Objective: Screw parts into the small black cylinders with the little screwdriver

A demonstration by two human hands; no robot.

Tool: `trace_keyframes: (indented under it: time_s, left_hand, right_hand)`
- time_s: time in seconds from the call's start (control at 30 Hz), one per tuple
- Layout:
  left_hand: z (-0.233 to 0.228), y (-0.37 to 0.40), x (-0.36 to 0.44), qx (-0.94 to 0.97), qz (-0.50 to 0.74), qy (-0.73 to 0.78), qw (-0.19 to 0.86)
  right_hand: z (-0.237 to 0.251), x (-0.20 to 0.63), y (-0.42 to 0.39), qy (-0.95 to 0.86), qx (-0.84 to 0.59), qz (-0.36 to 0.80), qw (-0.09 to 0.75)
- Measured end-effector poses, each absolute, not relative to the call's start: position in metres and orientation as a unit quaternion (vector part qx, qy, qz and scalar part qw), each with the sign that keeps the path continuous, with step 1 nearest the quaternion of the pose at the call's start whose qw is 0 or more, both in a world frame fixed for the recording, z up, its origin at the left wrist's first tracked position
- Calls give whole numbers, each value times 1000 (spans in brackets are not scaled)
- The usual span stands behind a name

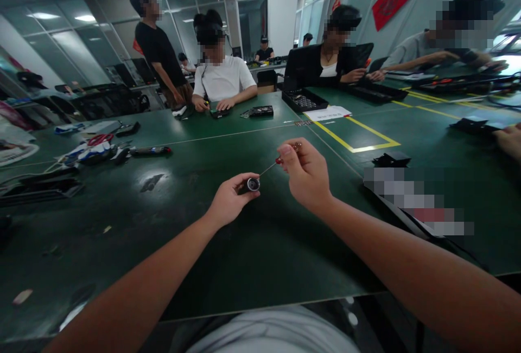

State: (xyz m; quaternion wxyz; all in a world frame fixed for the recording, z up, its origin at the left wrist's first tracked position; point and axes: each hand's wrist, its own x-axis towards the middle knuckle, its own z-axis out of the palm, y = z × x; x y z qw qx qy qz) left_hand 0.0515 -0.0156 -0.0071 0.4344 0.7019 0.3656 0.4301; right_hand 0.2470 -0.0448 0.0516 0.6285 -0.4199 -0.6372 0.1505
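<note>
A: Left hand [228, 201]?
B: Fingers curled closed round a small black cylindrical part [253, 184], pinched at the tips, round open end facing the camera. Held up over the green worktop [171, 223], not resting on it

A: Right hand [306, 175]?
B: Fingers pinched shut on a small screwdriver [273, 165] with a red handle. Thin metal shaft runs down-left, tip at the cylindrical part, looks like touching its rim; too small to tell if it sits inside

A: Where's the part relative to the hands?
B: Between them, at the left fingertips, just beside the right hand, centre of view above the worktop

A: Around it?
B: Far left on the worktop a clutter of tools, red-handled scissors [100, 139] and a dark pen-like tool [150, 151]. Yellow tape rectangle [358, 136] right of centre, a small black block [393, 158] near it. Black tray [304, 100] with a white paper sheet [329, 113] beside it further back

A: Other people?
B: Several seated across the worktop, one standing at back left; another person's hand [509, 141] at the right edge
</note>
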Motion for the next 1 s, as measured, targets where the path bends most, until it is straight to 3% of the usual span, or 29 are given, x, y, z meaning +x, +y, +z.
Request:
trace_keyframes:
  time_s: [0.2,0.57,1.0]
  left_hand:
    - [-7,-14,50,685,429,380,449]
    - [-9,-10,42,716,440,404,361]
    - [-12,-7,41,718,460,418,312]
  right_hand:
    - [42,243,-41,-681,-433,164,567]
    - [45,245,-48,-778,-366,200,469]
    - [41,240,-51,-753,-406,126,502]
